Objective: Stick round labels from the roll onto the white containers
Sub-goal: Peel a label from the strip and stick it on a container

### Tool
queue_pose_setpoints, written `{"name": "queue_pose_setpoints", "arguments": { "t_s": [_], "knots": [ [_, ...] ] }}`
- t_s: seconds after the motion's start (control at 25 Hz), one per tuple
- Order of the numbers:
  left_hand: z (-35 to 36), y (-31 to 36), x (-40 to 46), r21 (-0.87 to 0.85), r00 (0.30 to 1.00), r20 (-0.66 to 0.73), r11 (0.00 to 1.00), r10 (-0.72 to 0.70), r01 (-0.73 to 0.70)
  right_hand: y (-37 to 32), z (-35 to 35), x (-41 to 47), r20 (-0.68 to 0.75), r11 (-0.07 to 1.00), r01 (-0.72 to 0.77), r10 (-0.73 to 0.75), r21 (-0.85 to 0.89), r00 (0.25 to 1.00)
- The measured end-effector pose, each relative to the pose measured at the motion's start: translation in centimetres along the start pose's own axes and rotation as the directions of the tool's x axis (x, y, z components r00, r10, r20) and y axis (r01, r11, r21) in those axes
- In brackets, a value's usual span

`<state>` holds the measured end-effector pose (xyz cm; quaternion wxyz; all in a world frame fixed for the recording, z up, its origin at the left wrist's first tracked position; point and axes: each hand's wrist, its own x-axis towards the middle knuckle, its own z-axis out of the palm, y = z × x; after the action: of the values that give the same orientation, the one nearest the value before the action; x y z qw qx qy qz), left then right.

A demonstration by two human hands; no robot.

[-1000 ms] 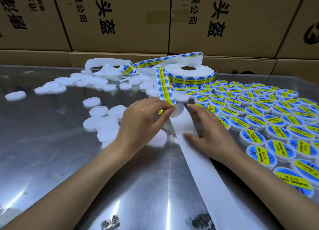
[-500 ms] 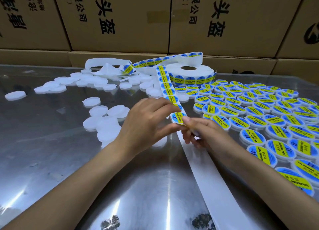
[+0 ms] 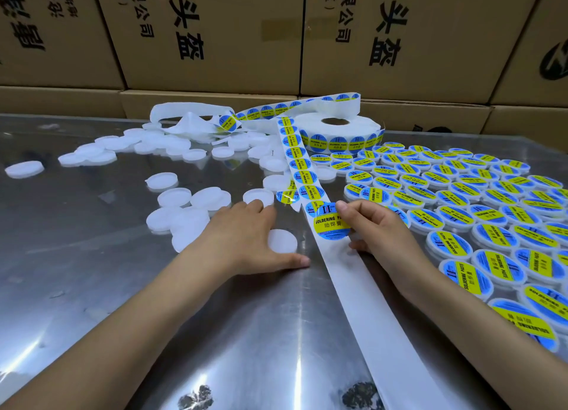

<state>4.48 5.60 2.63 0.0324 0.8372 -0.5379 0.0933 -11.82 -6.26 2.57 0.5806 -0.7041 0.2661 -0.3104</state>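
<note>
Steel tabletop (image 3: 92, 271), polished and mirror-like, reflects lamps nearest the camera, and a bare white backing strip (image 3: 378, 311) runs over it from the bottom edge up to the grip. At the top end of this strip the right hand (image 3: 381, 234) pinches a round label (image 3: 330, 225), blue with a yellow band, between thumb and forefinger; the label looks half peeled from the strip, though its lower edge is hard to judge. Left of the grip, the left hand (image 3: 246, 240) lies flat with fingers straight over plain white containers (image 3: 196, 206), low round discs with matte tops; one disc (image 3: 282, 240) sits under its palm edge. Right of the grip, labelled containers (image 3: 461, 219) stand in close rows, glossy on top. Beyond the grip the strip of labels (image 3: 296, 160) climbs to the roll (image 3: 338, 133), which lies flat. More plain discs (image 3: 172, 145) and crumpled used backing (image 3: 190, 117) lie left of the roll. Behind all, brown cardboard cartons (image 3: 215, 40) with black printed characters form a wall.
</note>
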Motion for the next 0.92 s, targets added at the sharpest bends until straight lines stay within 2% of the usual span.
{"name": "queue_pose_setpoints", "arguments": {
  "t_s": [0.12,0.2,0.36,0.56,0.92],
  "knots": [
    [-0.1,0.2,0.2,-0.180,1.000,0.007,0.983,-0.021,0.022,0.2,0.2,-0.1,0.039,1.000,-0.019,0.019,0.010,0.999],
    [0.0,0.5,0.2,-0.331,0.993,-0.110,0.941,0.032,-0.067,0.3,0.2,-0.2,0.058,0.999,-0.028,0.026,0.042,0.998],
    [-0.2,1.8,0.2,-0.594,0.943,-0.316,0.753,0.105,-0.283,0.2,0.2,-0.4,0.111,0.984,-0.063,0.044,0.167,0.993],
    [-0.2,2.8,0.0,-0.640,0.904,-0.416,0.675,0.099,-0.368,0.0,0.1,-0.4,0.144,0.971,-0.090,0.059,0.219,0.988],
    [-0.4,3.2,-0.2,-0.613,0.878,-0.460,0.667,0.135,-0.423,0.1,0.0,-0.3,0.160,0.970,-0.093,0.057,0.223,0.985]
  ]
}}
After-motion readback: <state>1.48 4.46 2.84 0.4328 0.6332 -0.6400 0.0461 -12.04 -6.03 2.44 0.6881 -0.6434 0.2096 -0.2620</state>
